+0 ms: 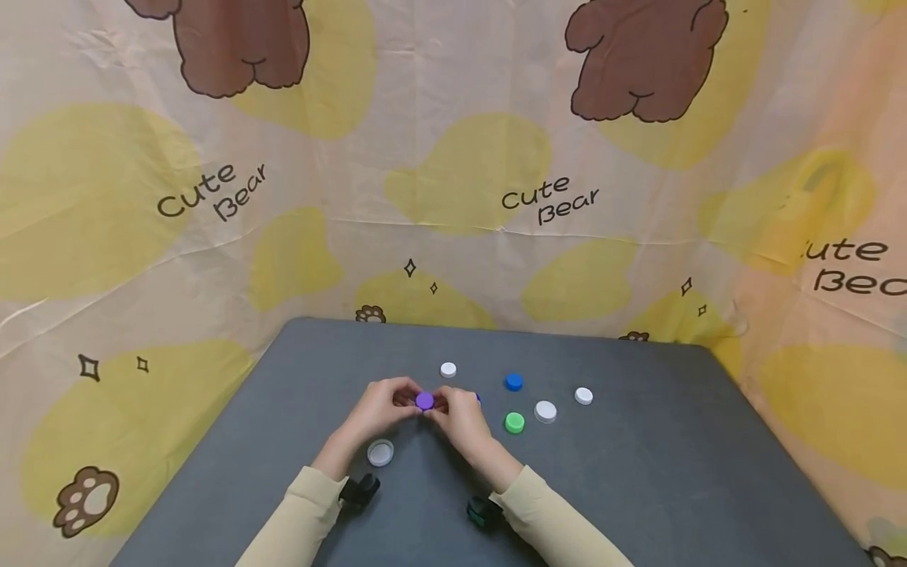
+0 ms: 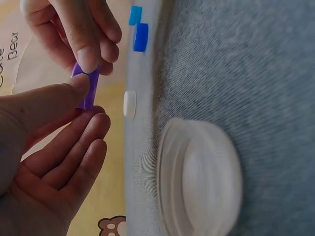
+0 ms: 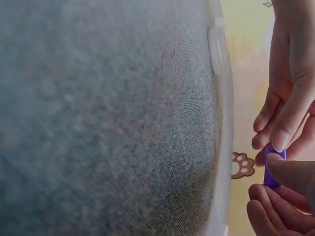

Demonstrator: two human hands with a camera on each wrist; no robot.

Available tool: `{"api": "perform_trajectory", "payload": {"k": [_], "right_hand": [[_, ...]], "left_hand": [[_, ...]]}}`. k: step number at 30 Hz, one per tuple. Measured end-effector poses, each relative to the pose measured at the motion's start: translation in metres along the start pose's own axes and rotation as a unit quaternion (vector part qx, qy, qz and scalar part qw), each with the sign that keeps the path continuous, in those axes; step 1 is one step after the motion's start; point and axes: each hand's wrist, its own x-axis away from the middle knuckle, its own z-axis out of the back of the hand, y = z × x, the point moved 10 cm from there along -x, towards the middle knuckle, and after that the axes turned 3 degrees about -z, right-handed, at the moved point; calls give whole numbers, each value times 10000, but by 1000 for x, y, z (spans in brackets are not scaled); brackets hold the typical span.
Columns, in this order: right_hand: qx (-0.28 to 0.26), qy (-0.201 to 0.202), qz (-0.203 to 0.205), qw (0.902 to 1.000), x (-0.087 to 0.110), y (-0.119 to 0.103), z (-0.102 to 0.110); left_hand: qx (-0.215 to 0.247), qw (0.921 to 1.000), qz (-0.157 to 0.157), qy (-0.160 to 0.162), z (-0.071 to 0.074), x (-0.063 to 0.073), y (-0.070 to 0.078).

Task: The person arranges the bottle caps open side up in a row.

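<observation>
A small purple bottle cap point(image 1: 424, 401) is held between both hands, raised off the grey table. My left hand point(image 1: 386, 405) pinches its left side with thumb and fingers. From the other side, my right hand point(image 1: 462, 417) pinches it too. In the left wrist view the cap point(image 2: 86, 87) stands on edge, with both thumbs against its face. A large translucent cap point(image 1: 380, 453) lies hollow side up beside the left wrist. Just behind the right hand, a dark blue cap point(image 1: 479, 399) is mostly hidden.
Loose caps lie on the grey table point(image 1: 638, 472): white point(image 1: 448, 369) at the back, blue point(image 1: 513, 382), green point(image 1: 514, 423), and two more whitish ones point(image 1: 546, 412) on the right. A patterned cloth point(image 1: 453, 173) hangs behind the table.
</observation>
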Motion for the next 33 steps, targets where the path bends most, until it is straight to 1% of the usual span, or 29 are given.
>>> {"api": "perform_trajectory", "payload": {"k": [5, 10, 15, 19, 24, 29, 33], "right_hand": [[224, -17, -15, 9997, 6, -3, 3], [318, -62, 129, 9994, 13, -7, 7], [146, -172, 200, 9995, 21, -9, 9], [-66, -334, 184, 9993, 26, -8, 7], [-188, -344, 328, 9987, 32, -11, 6], [-290, -408, 410, 9979, 39, -13, 6], [-325, -455, 424, 9975, 41, -13, 6]], "left_hand": [[43, 9999, -54, 83, -1, 7, 5], [74, 9999, 32, 120, -3, 15, 9], [55, 10000, 8, 81, -5, 21, 13], [40, 10000, 59, 32, -7, 28, 13], [-5, 10000, -25, 46, -8, 33, 15], [0, 9999, -156, -70, -10, 38, 20], [-18, 9998, -188, -98, -11, 41, 21]]}}
